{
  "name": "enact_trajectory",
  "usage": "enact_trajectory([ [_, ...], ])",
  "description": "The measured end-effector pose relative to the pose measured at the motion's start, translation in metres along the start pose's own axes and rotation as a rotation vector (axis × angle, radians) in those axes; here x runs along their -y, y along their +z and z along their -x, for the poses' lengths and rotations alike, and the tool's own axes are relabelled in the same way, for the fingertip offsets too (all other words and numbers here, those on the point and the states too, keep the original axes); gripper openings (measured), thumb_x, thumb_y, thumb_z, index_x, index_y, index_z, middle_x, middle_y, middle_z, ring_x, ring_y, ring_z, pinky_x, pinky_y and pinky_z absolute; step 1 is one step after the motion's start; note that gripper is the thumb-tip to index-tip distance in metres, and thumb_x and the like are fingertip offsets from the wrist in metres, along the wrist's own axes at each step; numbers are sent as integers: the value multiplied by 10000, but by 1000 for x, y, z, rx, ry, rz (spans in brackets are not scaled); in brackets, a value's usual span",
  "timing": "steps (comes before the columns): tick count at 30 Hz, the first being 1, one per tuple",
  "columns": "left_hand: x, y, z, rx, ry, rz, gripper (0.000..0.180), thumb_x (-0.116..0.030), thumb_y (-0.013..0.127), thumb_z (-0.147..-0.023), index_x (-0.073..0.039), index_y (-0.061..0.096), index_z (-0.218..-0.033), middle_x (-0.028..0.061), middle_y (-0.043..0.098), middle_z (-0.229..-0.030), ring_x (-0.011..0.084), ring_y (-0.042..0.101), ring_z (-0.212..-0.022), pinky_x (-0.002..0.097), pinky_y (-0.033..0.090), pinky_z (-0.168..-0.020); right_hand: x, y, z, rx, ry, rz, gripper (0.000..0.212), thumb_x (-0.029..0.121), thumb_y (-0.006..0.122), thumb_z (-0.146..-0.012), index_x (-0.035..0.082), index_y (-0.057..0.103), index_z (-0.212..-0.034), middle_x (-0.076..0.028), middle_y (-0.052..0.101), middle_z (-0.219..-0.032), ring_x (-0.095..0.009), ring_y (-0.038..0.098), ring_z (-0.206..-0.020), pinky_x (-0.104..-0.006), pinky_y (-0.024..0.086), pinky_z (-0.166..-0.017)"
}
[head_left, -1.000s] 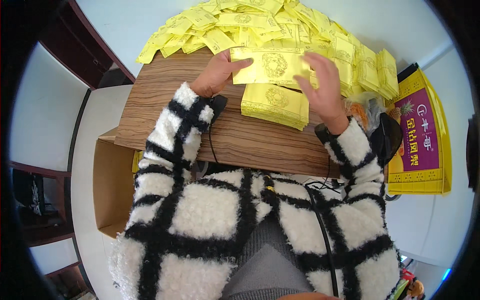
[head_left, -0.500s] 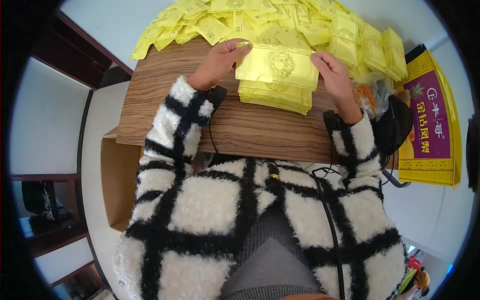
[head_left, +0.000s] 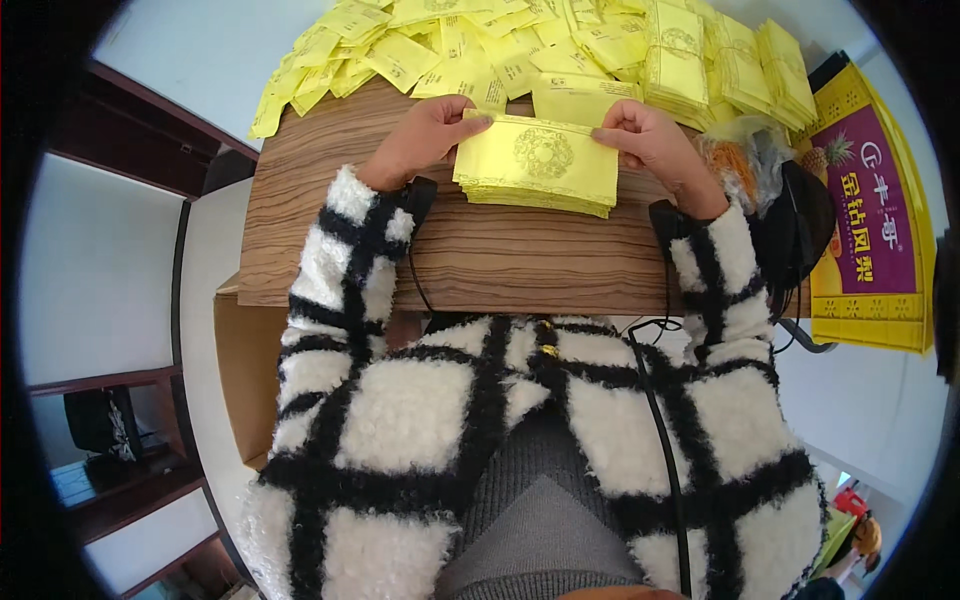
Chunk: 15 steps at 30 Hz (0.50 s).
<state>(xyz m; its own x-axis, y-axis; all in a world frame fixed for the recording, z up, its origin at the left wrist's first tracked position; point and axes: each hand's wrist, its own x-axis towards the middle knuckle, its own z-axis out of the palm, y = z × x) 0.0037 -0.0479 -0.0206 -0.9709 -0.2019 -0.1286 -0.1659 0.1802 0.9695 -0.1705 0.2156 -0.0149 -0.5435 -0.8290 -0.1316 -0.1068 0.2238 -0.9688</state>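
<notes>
A yellow packet is pinched near its upper corners between the fingers of the left hand and right hand, atop a stack on the wood-grain table, whose far side is covered by piled packets; a cardboard box is seen at left.

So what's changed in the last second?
The yellow packet has come down toward the person, from above the far side of the stack to lined up over it. The right hand, open by the packet's right end a second ago, now pinches its far right corner. Unchanged: left hand gripping the packet's left end, heap of packets behind.
</notes>
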Motion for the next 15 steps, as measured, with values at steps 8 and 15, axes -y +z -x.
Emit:
enact_trajectory([
  [8, 13, -8, -9, 32, 0, -238, 305, -274, 662, -970, -41, 572, -794, -25, 548, -597, 51, 490, -497, 225, 368, -460, -17, 3, -11, -65, -28, 132, 191, 184, 729, -892, 32, 613, -889, 19, 575, -669, -53, 481, -524, -220, 364, -471],
  [15, 8, -12, -9, 80, -13, -197, 396, -366, 619, -988, -47, 565, -759, -27, 498, -556, 67, 457, -479, 247, 367, -457, -22, -2, -12, -85, -77, 132, 219, 220, 712, -911, 19, 625, -905, 16, 578, -667, -56, 490, -527, -223, 386, -484],
])
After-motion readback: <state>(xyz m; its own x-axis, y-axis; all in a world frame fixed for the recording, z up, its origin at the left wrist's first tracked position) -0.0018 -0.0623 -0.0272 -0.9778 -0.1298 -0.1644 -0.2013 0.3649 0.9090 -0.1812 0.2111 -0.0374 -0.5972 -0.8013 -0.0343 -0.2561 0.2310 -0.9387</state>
